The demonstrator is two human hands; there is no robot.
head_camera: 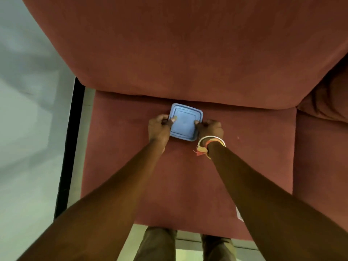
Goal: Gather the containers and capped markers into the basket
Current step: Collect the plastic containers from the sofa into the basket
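A square container with a blue lid [185, 122] sits on the red sofa seat cushion [131, 176], close to the backrest. My left hand [159, 129] grips its left side, thumb on the lid. My right hand [210, 129], with bangles and a thread band at the wrist, grips its right side, thumb on the lid too. No basket and no markers are in view.
The red sofa backrest [178, 49] fills the top of the view. A second seat cushion [320, 157] lies to the right. A black strip [69, 147] and pale floor [28, 129] run along the left. My legs [158, 245] stand at the cushion's front edge.
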